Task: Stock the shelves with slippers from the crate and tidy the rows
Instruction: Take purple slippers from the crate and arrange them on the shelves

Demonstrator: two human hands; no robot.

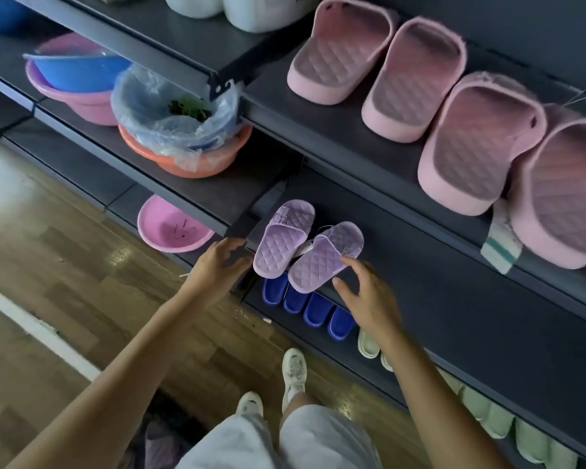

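Observation:
Two purple quilted slippers lie on the dark middle shelf (454, 299) at its left end. The left purple slipper (279, 247) points up the shelf, and the right purple slipper (325, 260) lies tilted beside it, with a tag between them. My right hand (366, 292) has its fingers spread, the fingertips touching the right slipper's outer edge near the heel. My left hand (220, 262) rests on the shelf's left end bracket, just left of the slippers. A dark container (163, 438) by my legs is blurred and partly hidden.
Large pink slippers (416, 79) line the upper shelf. Dark blue slippers (307, 308) and pale green ones (487, 411) stand in a row on the bottom shelf. Plastic basins (82, 79) are stacked on the left shelves, and a pink basin (173, 228) lies lower. My white sneakers (293, 370) stand on the wood floor.

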